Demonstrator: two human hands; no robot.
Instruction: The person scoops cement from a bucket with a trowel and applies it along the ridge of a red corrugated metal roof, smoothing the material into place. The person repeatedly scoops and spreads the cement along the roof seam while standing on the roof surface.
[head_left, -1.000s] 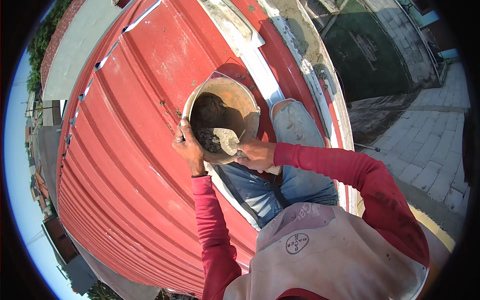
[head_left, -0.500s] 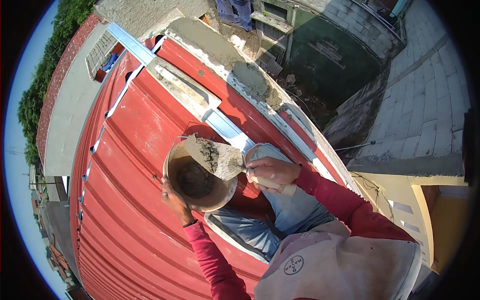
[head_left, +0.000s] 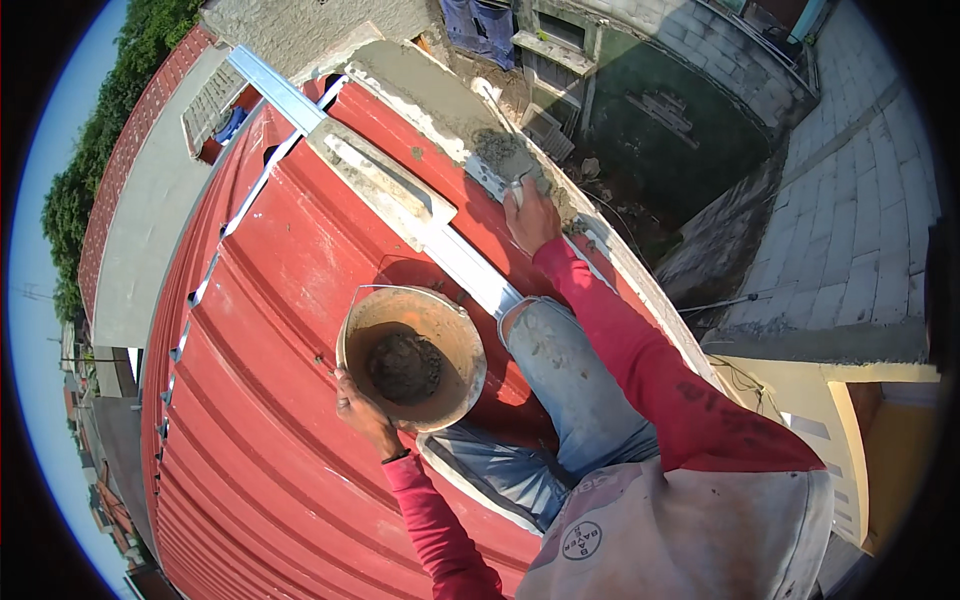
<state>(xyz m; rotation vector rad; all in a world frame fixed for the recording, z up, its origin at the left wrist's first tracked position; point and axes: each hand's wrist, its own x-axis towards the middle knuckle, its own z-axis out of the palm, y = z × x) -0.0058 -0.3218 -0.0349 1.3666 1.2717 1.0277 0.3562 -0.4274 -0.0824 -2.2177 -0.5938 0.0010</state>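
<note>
My left hand (head_left: 367,415) grips the near rim of a tan bucket (head_left: 455,330) that sits on the red corrugated roof (head_left: 260,330) beside my knee. A lump of grey mortar (head_left: 404,367) lies in the bucket's bottom. My right hand (head_left: 531,215) reaches far forward, shut on a trowel handle (head_left: 516,191). The trowel blade presses into wet mortar (head_left: 497,150) on top of the grey parapet wall (head_left: 420,85). Most of the blade is hidden in the mortar.
A metal flashing strip (head_left: 440,245) runs along the roof's edge. Beyond the wall the ground drops to a paved yard (head_left: 850,200) and a dark green patch (head_left: 660,140). My jeans-clad legs (head_left: 570,390) kneel by the edge. Neighbouring roofs (head_left: 150,200) lie to the left.
My right hand has carried the trowel load from the bucket out to the wall top. The bucket has come down level, and my view has swung toward the wall.
</note>
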